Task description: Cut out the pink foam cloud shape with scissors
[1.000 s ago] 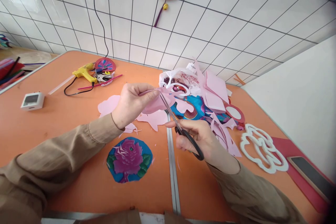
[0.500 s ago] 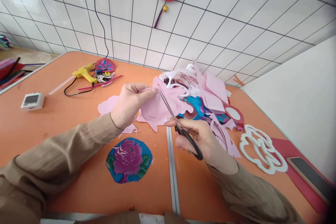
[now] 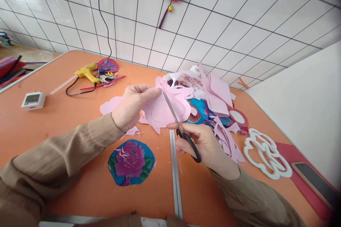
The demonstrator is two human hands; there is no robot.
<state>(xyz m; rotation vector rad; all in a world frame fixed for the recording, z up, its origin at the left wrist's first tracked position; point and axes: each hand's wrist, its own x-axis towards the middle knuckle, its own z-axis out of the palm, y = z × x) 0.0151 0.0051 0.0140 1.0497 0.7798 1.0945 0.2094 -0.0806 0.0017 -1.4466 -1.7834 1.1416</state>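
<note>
My left hand [image 3: 135, 104] pinches the upper left of a pink paper cutout [image 3: 162, 108] between thumb and fingers, holding it above the table. The sheet has a wavy outer edge and curved lines or slits on it. My right hand [image 3: 198, 142] grips black-handled scissors [image 3: 170, 104], their blades pointing up and left to the paper beside my left thumb. The blades look nearly closed. Below my hands, a round fabric piece with a purple rose [image 3: 130, 163] lies flat, with pink snippets on it.
Pink paper scraps [image 3: 226, 140], folded pink sheets [image 3: 218, 92] and blue printed fabric [image 3: 198, 108] are heaped at the back right. White cloud-shaped frames [image 3: 266, 154] and a phone [image 3: 314, 181] lie right. A yellow glue gun [image 3: 87, 73] and a small white box [image 3: 33, 100] sit left.
The pink paper has turned slightly, so more of its wavy right edge faces me. The scissors stay at nearly the same place beside my left thumb. The whole view has shifted a little.
</note>
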